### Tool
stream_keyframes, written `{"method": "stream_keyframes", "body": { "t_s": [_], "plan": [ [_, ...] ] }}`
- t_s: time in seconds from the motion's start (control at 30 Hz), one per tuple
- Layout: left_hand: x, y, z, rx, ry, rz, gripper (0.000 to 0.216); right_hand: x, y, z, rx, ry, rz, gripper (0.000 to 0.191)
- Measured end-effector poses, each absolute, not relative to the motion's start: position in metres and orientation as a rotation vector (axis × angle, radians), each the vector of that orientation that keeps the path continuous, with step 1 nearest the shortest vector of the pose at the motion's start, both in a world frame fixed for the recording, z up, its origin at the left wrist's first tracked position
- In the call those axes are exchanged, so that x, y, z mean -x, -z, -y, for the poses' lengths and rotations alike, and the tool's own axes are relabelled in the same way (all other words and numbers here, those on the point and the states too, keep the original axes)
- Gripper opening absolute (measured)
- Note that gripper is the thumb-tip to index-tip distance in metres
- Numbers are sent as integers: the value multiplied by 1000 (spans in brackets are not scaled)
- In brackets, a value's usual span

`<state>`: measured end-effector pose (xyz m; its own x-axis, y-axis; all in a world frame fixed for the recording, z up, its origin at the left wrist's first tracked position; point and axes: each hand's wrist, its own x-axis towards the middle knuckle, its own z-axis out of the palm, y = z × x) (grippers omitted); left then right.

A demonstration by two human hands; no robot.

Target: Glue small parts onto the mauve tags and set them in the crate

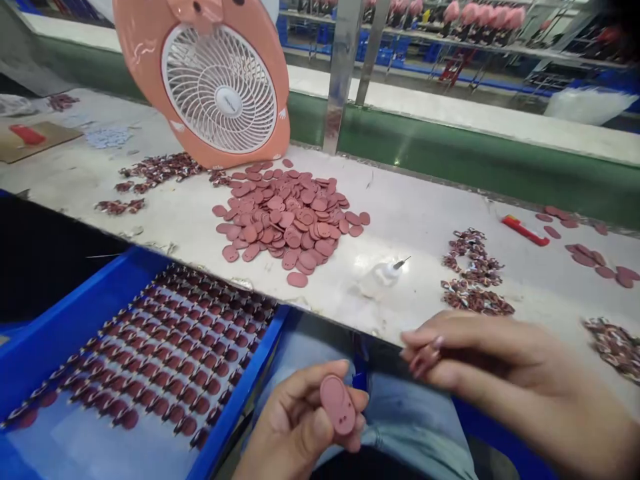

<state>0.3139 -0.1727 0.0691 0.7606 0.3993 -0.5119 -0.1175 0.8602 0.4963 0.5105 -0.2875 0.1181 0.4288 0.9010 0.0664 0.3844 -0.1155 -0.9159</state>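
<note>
My left hand pinches a flat, dull-red oval piece with small dark holes near its lower end. To the right, my right hand is closed on a small reddish-brown part, partly hidden by the fingers and blurred. Both hands are in front of the table edge, above the lap. A heap of similar oval pieces lies on the white table. Right of it is a translucent bottle with a needle tip. Clusters of small reddish-brown parts lie just beyond my right hand.
A blue tray at lower left holds rows of red pieces with small parts attached. An orange fan stands behind the heap. A red-handled tool and loose ovals lie at right. More small parts sit left.
</note>
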Motion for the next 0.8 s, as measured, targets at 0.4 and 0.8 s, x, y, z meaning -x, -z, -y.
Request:
{"method": "stream_keyframes", "body": {
  "t_s": [0.4, 0.8],
  "plan": [
    [-298, -62, 178, -495, -228, -584, 30, -473, -115, 274, 1547, -1002, 1343, 31],
    [-297, -58, 176, -489, -172, -599, 31, -474, -118, 271, 1639, -1009, 1560, 17]
  ]
}}
